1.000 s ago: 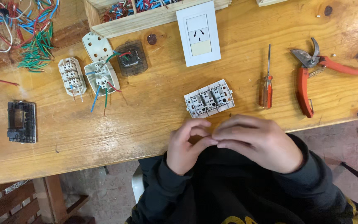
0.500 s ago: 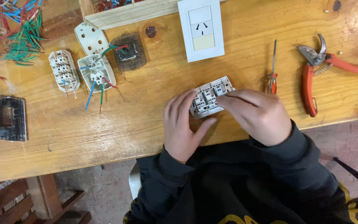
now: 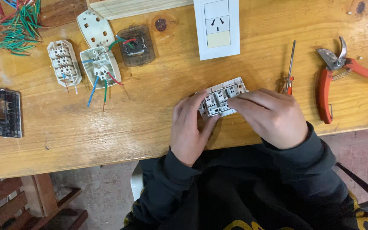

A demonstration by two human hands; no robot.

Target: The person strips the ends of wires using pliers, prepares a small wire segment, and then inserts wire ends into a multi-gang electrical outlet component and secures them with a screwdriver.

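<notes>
A white switch module [image 3: 221,97] lies back side up on the wooden table [image 3: 141,115], its terminals showing. My left hand [image 3: 190,127] grips its left end with thumb and fingers. My right hand [image 3: 273,116] rests fingers across its right and lower edge. Both hands hold the module near the table's front edge. My dark sleeves cover both wrists.
A red-handled screwdriver [image 3: 289,70] and red pruning pliers [image 3: 335,74] lie to the right. A white outlet plate [image 3: 216,26] sits behind. To the left lie wired white modules [image 3: 101,68], another white module [image 3: 64,63], a dark transparent module [image 3: 135,46], a black frame [image 3: 4,113] and loose green wires [image 3: 20,30].
Both hands moved forward from the table's edge onto the white switch module and took hold of it. The view shifted slightly.
</notes>
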